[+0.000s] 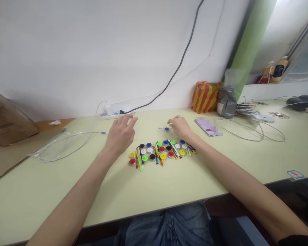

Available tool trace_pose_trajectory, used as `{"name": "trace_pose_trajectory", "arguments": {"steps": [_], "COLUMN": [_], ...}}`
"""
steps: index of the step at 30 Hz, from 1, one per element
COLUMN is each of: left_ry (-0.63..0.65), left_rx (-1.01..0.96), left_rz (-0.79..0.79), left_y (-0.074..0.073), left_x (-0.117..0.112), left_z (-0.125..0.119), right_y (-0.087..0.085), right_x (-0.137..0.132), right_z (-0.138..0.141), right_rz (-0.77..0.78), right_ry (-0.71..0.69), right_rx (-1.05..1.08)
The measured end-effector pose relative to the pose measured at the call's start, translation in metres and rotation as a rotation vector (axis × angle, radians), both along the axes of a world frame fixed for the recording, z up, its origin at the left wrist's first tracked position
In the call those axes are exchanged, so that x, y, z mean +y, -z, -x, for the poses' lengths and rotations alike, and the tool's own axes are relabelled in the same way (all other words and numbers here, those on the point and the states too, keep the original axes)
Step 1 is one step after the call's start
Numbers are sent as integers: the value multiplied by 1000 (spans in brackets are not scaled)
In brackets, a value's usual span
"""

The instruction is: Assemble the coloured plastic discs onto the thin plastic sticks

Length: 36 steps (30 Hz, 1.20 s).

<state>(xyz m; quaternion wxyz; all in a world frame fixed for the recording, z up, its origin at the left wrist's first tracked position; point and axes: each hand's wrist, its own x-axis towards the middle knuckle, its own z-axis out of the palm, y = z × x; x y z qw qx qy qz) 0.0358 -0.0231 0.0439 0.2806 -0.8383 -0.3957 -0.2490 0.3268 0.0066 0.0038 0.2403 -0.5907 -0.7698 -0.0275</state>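
Blue arrow spinner (pixel 166 129), one item: probably best worked with a light fingertip touch at one end, kept flat on the tabletop (pixel 169 186). Position: just beside the right hand (pixel 180 126), well apart from the left hand (pixel 121 134), beyond the coloured discs (pixel 162 149) and arrows (pixel 137 160). Hands: left empty, fingers loosely spread; right curled, grip cannot be told.

Bright, diffuse light filled the view, strongest at the whitish translucent panel (pixel 289 25) at upper right. Soft, faint shadows lay on the pale yellow-green worktop (pixel 154 191); the smooth white wall (pixel 92 51) greyed toward lower left. Wide-angle distortion stretched the edges, and the small round multicoloured plastic discs (pixel 162 149) looked slightly blurred
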Motion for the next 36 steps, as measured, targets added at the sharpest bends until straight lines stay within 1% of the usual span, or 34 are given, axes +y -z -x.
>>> {"name": "trace_pose_trajectory", "arguments": {"steps": [2,3,5,7,9,12,16,18,20,22,25,27,30,32,34,36], "left_ry": [-26,-19,4,-10,-63,-154,-302,-343,-332,-315,-345,-361,-313,-279,-270,-281], "left_rx": [63,100,153,158,135,86,57,63,65,59,47,39,18,12,17,26], "left_rz": [106,187,380,572,727,886,1112,1206,1244,1236,1225,1257,1354,1405,1412,1368], "left_y": [-3,-4,-4,-5,-6,-10,-14,-12,-9,-4,-1,-2,-5,-6,-8,-9], "left_x": [2,2,2,2,2,2,2,2,3,5,8,7,5,3,2,0], "left_z": [7,10,14,17,22,31,38,39,41,43,47,47,45,43,42,42], "right_y": [-7,-9,-11,-9,-6,-4,-5,-5,-5,-5,-4,-4,-1,0,-1,-3], "right_x": [-11,-17,-29,-39,-47,-54,-60,-63,-65,-68,-75,-82,-91,-94,-93,-89], "right_z": [1,3,8,16,25,37,44,45,47,51,66,80,101,112,117,119], "right_rz": [-43,-56,-65,-64,-68,-79,-98,-107,-104,-88,-45,-15,6,4,6,12], "right_ry": [-20,-34,-82,-151,-208,-259,-289,-289,-299,-324,-392,-451,-517,-520,-507,-495], "right_rx": [-75,-93,-121,-142,-149,-149,-137,-122,-102,-67,-5,5,-48,-93,-116,-112]}}
